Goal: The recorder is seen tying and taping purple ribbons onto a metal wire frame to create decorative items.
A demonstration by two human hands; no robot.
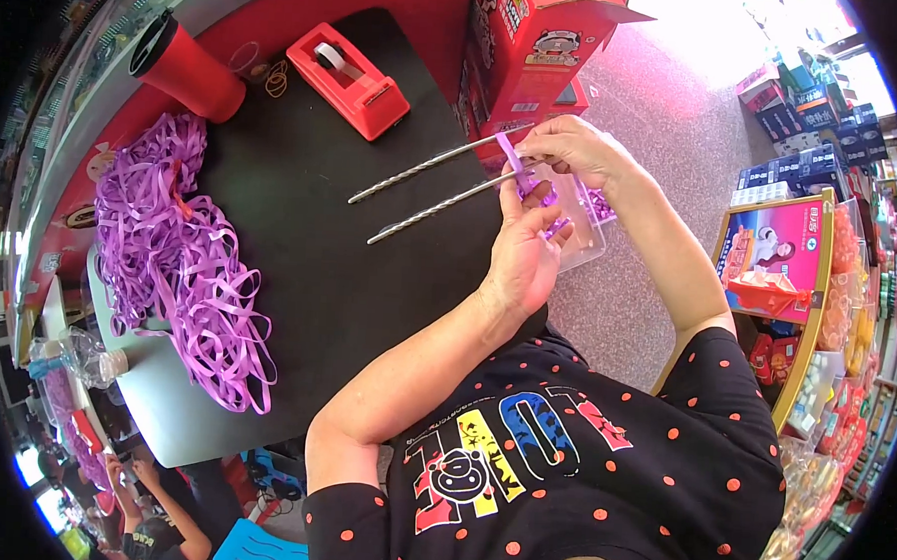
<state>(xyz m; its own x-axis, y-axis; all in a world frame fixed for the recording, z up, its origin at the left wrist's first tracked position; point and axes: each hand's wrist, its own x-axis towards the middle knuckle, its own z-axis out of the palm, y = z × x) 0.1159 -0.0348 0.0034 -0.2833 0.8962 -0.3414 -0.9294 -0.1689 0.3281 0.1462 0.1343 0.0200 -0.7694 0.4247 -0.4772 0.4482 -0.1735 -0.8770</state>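
Note:
Two long twisted metal rods (431, 217), like drill bits, stick out side by side above the black tabletop. A purple ribbon (508, 153) runs across both near their right ends. My left hand (526, 251) is closed just below that spot, with shiny purple material among its curled fingers. From the right, my right hand (572, 150) pinches at the ribbon beside the rods; its fingertips partly hide the grip. Under my hands is a clear plastic box (582, 248) with small purple pieces (600, 205) at its side.
A tangled heap of purple ribbon (175, 238) covers the left of the black table (317, 304). Behind it stand a red tumbler (192, 74) and a red tape dispenser (349, 80). A tall red carton (533, 54) rises beyond my hands. Another person (162, 528) works at lower left.

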